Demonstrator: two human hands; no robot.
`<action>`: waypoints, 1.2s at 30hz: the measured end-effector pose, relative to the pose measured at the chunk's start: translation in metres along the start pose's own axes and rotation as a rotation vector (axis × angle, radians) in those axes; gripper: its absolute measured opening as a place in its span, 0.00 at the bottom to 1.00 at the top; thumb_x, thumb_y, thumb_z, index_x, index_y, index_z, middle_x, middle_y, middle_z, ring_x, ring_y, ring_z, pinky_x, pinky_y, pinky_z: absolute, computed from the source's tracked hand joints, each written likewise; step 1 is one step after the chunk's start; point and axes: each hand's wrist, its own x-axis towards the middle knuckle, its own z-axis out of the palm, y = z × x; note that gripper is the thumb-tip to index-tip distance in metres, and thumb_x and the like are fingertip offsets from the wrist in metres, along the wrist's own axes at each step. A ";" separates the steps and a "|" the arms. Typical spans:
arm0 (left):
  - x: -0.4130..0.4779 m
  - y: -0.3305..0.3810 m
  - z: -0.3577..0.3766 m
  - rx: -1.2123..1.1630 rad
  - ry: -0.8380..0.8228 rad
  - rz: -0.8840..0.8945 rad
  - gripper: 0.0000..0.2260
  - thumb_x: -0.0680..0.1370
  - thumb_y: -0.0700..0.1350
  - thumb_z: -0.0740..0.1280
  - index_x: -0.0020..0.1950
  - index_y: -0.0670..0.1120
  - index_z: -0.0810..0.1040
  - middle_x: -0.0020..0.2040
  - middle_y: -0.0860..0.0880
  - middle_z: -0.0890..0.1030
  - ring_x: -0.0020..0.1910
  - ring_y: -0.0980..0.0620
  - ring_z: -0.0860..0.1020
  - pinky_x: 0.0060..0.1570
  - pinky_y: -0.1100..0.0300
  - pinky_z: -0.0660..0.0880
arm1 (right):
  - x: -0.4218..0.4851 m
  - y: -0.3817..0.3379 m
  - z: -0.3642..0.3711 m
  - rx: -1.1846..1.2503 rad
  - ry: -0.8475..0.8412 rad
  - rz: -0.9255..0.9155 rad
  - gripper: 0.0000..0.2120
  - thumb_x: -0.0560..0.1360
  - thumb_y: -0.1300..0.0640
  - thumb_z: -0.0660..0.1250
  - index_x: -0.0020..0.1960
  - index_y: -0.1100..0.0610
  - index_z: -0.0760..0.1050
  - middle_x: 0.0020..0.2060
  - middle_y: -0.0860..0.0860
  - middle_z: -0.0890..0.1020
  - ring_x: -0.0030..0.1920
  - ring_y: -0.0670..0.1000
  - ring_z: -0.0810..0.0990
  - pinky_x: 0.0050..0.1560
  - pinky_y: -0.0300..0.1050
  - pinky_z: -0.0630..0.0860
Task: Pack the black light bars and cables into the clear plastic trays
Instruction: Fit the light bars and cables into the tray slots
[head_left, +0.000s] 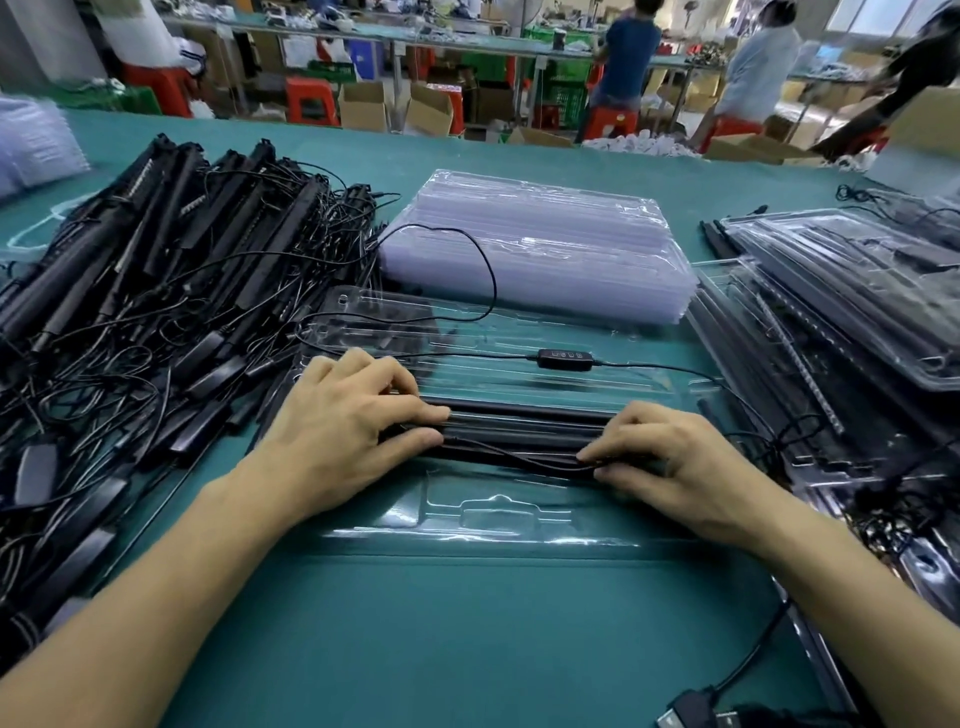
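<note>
An open clear plastic tray lies on the green table in front of me. Black light bars lie side by side across its middle. My left hand rests on their left end with fingers laid flat over the bars. My right hand sits on the right end, its fingertips pinching a thin black cable against the bars. The cable's inline controller lies on the tray's far half, with the wire looping back over the tray stack.
A big heap of loose black bars and cables fills the left side. A stack of empty clear trays stands behind. Packed trays pile up on the right. A USB plug lies at the near right. People work at far benches.
</note>
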 end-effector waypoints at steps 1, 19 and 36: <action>0.000 0.000 0.000 -0.031 -0.019 -0.024 0.21 0.75 0.67 0.55 0.56 0.62 0.83 0.49 0.57 0.78 0.50 0.50 0.74 0.48 0.52 0.68 | 0.000 -0.001 0.000 0.010 0.011 0.004 0.10 0.72 0.57 0.74 0.51 0.44 0.83 0.43 0.40 0.79 0.45 0.43 0.79 0.47 0.48 0.78; -0.004 -0.020 -0.004 -0.265 0.049 -0.098 0.18 0.75 0.68 0.63 0.52 0.58 0.84 0.47 0.60 0.79 0.48 0.53 0.77 0.50 0.45 0.75 | -0.004 -0.002 0.006 0.047 0.089 0.035 0.09 0.73 0.62 0.73 0.51 0.50 0.84 0.42 0.42 0.80 0.43 0.39 0.79 0.47 0.31 0.72; -0.009 -0.033 -0.010 -0.592 0.012 -0.212 0.10 0.62 0.58 0.75 0.38 0.55 0.86 0.45 0.60 0.83 0.52 0.58 0.78 0.52 0.65 0.71 | -0.003 -0.003 0.008 0.247 0.043 0.082 0.08 0.72 0.63 0.74 0.47 0.52 0.85 0.37 0.47 0.82 0.38 0.47 0.80 0.40 0.36 0.73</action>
